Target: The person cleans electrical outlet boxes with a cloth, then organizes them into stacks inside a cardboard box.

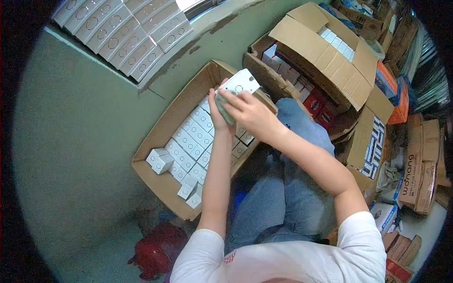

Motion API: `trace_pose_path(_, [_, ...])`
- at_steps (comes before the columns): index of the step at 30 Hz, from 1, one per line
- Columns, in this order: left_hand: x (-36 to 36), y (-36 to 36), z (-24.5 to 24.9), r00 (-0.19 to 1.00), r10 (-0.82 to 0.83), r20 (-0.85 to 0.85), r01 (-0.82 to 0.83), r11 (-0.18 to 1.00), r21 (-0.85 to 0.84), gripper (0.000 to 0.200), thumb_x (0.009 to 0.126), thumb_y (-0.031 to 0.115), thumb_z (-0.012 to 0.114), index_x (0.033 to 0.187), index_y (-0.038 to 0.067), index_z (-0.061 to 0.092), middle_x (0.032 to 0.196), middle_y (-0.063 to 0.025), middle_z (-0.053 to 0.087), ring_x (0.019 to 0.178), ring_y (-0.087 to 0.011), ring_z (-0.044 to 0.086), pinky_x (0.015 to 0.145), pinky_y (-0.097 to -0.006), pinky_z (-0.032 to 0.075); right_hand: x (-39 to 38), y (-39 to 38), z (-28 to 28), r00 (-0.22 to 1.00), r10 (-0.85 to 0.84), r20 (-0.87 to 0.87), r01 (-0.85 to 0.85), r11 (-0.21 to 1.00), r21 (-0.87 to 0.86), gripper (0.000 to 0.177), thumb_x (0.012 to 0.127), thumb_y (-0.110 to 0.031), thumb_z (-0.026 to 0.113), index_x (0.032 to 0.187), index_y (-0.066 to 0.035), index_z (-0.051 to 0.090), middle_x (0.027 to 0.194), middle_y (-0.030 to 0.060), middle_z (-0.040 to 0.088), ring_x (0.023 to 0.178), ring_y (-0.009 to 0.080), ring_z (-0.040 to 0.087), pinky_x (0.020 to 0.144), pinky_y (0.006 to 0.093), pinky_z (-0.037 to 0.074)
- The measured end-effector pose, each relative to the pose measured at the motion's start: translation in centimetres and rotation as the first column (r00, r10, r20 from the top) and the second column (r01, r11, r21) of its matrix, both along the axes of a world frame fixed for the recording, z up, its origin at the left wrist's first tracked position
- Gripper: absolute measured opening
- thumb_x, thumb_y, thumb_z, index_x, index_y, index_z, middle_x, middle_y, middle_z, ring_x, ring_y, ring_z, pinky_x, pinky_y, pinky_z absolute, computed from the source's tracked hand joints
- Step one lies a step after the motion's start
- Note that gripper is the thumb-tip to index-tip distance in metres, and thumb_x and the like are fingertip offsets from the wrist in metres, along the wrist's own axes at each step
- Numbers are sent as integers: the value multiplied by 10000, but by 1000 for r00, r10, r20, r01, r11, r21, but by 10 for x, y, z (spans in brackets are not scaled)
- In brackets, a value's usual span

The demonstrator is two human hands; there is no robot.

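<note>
Above the open carton in front of me, my left hand (219, 113) is wrapped round the near end of a white box (243, 81) with a circle marked on its face. My right hand (252, 115) lies over the same box, its fingers bent and pressed on the face. A pale green piece (228, 112) shows between the hands under the white box; I cannot make out what it is. Below them, rows of small white boxes (193, 137) with printed circles fill the cardboard carton (150, 174). A few of these boxes sit raised or tilted at its near left end.
Stacked white boxes (120, 40) with circles stand on a ledge at upper left. Right of the carton are open cardboard boxes (325, 45) holding white and red packages. A red bag-like thing (158, 250) lies at lower left. More cartons (417, 165) crowd the right.
</note>
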State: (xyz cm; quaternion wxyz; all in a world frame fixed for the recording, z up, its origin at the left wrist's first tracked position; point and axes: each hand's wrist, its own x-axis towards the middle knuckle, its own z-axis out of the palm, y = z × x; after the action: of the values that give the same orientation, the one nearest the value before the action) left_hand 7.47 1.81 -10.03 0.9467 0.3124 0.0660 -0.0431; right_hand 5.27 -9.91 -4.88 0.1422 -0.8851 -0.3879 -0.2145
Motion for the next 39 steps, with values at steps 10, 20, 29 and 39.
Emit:
trace_pose_path(10, [-1, -2, 4, 996, 26, -85, -32, 997, -75, 546, 994, 483, 353, 1225, 36, 564, 1152, -80, 632, 1035, -215, 615, 885, -373, 501, 4, -3, 4, 998, 50, -45, -43, 989, 139, 435, 756, -57, 587, 1189, -50, 632, 1194, 71, 590, 1016, 250, 565, 911, 347, 503])
trace_pose_path(20, [1, -6, 10, 979, 69, -193, -86, 993, -81, 473, 985, 482, 368, 1158, 115, 613, 1134, -55, 649, 1046, -210, 623, 902, -361, 508, 14, -13, 1, 987, -114, 111, 101, 988, 119, 322, 741, -103, 616, 1053, -111, 697, 1205, -9, 646, 969, 241, 579, 855, 330, 527])
trace_pose_path(29, [6, 0, 4, 987, 45, -151, -55, 997, -61, 534, 993, 494, 318, 1220, 82, 571, 1168, -75, 631, 1103, -220, 593, 950, -405, 480, 15, -15, 4, 970, -192, 152, 173, 976, 129, 297, 747, -110, 613, 1030, -85, 697, 1189, -1, 649, 1002, 266, 569, 902, 367, 498])
trace_pose_path(39, [12, 19, 5, 970, 186, -157, -213, 960, -182, 504, 991, 459, 338, 1217, 80, 582, 1165, -90, 645, 1076, -247, 621, 913, -394, 523, 12, -9, 8, 967, -218, 135, 214, 976, 45, 346, 753, -101, 593, 1086, -105, 685, 1268, -13, 618, 962, 248, 560, 823, 347, 505])
